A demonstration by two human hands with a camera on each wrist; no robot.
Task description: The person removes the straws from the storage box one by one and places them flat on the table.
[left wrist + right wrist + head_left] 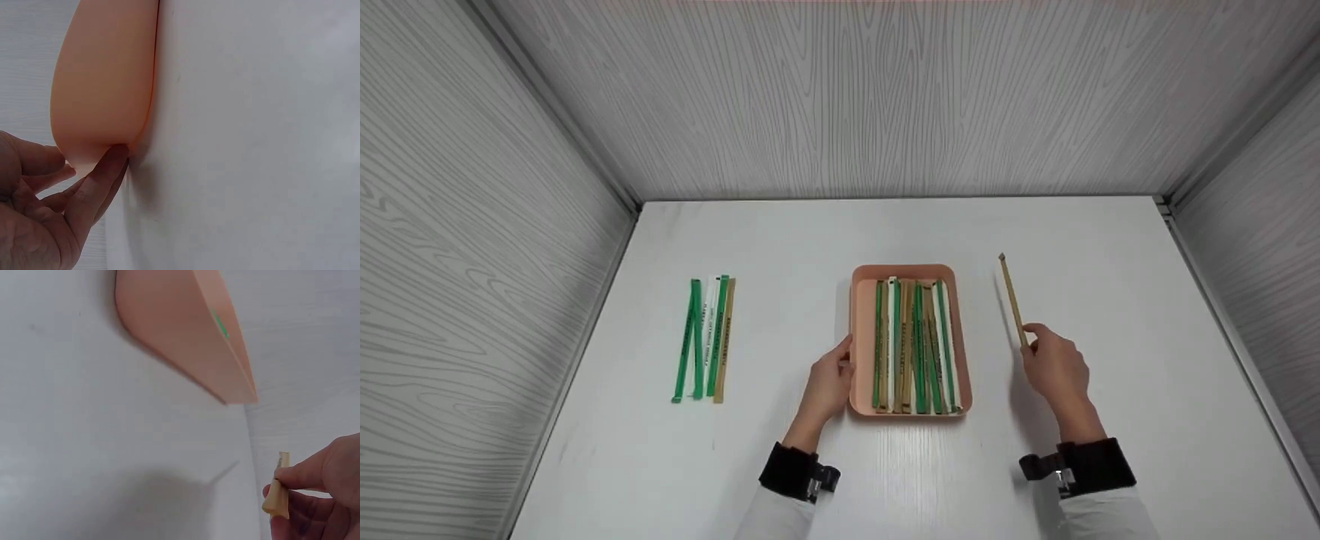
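A shallow pink tray [864, 337] holds a row of long, thin paper-wrapped straws [919, 352] in green, white and brown. My left hand [826, 386] grips its left side, with the thumb up by the rim and fingertips [117, 152] low against the outer wall [101, 84]. To the right of the tray, my right hand [1057, 367] pinches a brown paper-wrapped straw [1011, 296] near its lower end. That straw points away from me, raised over the table, and its near end [275, 500] shows between thumb and fingers in the right wrist view.
Several more wrapped straws [696, 337], green, white and brown, lie side by side on the white table [787, 247] at the left. Wood-grain panels [847, 97] wall in the back and both sides.
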